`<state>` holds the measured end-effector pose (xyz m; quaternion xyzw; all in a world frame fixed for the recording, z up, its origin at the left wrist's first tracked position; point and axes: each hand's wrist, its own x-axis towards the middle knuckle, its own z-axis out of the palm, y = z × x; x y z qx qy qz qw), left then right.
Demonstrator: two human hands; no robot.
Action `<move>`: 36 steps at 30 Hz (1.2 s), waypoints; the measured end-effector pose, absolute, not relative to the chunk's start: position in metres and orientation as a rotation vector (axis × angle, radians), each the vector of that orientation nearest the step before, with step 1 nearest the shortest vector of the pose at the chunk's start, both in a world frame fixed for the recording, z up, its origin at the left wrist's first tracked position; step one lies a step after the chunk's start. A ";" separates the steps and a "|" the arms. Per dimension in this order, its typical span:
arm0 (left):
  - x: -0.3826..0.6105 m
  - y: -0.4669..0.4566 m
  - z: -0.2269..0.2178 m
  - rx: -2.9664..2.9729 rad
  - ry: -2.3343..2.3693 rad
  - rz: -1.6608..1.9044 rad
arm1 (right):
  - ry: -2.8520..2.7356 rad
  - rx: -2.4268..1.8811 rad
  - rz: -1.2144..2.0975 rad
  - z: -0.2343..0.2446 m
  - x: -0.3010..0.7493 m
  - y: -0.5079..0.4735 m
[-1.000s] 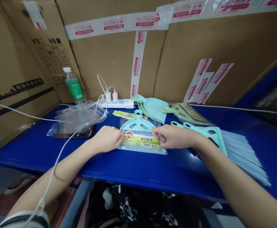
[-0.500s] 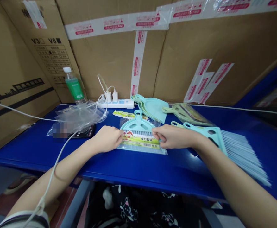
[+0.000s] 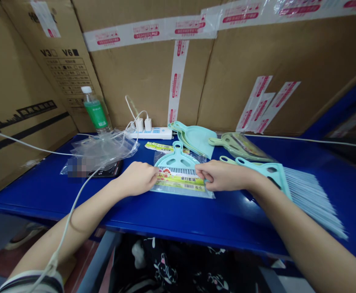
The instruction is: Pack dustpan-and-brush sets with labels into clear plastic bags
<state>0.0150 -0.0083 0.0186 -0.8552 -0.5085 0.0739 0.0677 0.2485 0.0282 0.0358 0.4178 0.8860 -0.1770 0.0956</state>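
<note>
Nothing has visibly moved since the earlier frame; only the number on the black device (image 3: 110, 169) at left has changed, from 14 to 15. Left hand (image 3: 139, 179) and right hand (image 3: 217, 175) are both curled tight, holding the packet (image 3: 180, 181) by its left and right edges. It lies flat on the bench (image 3: 178, 217) at the centre of the frame, a blue dustpan (image 3: 178, 154) showing through. Brushes (image 3: 313, 199) lie at right, beneath the right forearm; clear bags (image 3: 104, 147) sit left of centre.
</note>
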 end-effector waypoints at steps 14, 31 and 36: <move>0.017 -0.009 0.021 -2.560 -1.547 0.296 | 2.620 1.240 -0.545 0.036 0.248 0.028; 0.016 -0.008 0.020 -2.552 -1.554 0.308 | 2.620 1.235 -0.531 0.036 0.247 0.028; 0.017 -0.008 0.019 -2.554 -1.557 0.304 | 2.618 1.241 -0.524 0.036 0.247 0.028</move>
